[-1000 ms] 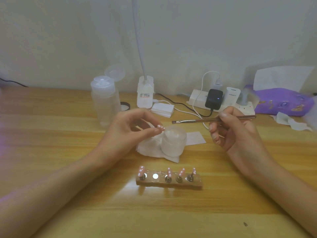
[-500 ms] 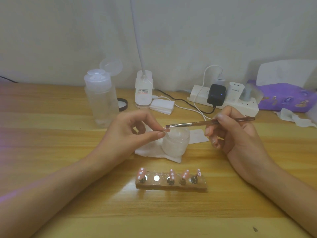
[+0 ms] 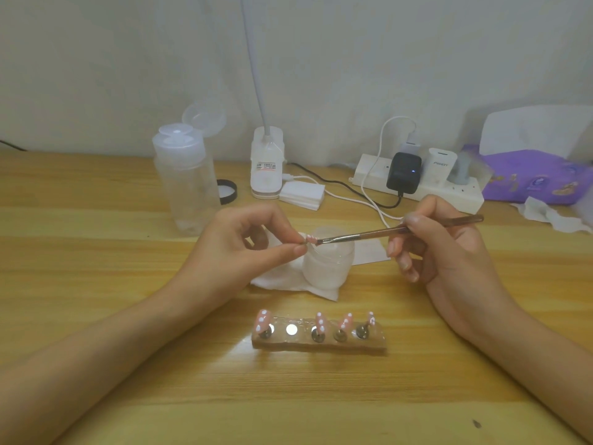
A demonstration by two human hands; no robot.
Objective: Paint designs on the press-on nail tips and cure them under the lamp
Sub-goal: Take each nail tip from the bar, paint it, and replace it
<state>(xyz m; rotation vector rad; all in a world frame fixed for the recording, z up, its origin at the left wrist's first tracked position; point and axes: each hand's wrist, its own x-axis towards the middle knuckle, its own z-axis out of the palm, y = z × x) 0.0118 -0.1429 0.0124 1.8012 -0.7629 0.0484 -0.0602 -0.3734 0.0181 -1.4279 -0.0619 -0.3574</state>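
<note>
Wood-grain surface (image 3: pixel 96 252) spans the view. At its left rear stands a clear plastic bottle (image 3: pixel 187 187) with its flip cap open, a black ring (image 3: pixel 228 191) just beside it. Next come a white lamp base (image 3: pixel 267 167) and a stack of white pads (image 3: pixel 302 195). The left hand (image 3: pixel 237 252) is raised off the surface, its grip closed: thumb and forefinger pinch the left end of a pink nail tip (image 3: pixel 310 239) marked in white. That nail tip hangs above a frosted jar (image 3: pixel 327 263), which stands on a white tissue (image 3: pixel 279 281). The bristles of a slim brush (image 3: pixel 398 231) touch the nail tip's right end. The right hand (image 3: pixel 449 252) grips the brush handle between thumb and fingers, the handle's end pointing right. Nearer the person, a holder block (image 3: pixel 317 340) carries four more pink tips (image 3: pixel 321 321) with white dots on pegs, plus a shining bare disc second from the left. Behind the right hand lie a white power strip (image 3: pixel 462 195) with plugs in it, a purple pack (image 3: pixel 539 178) and a crumpled tissue (image 3: pixel 552 216).
</note>
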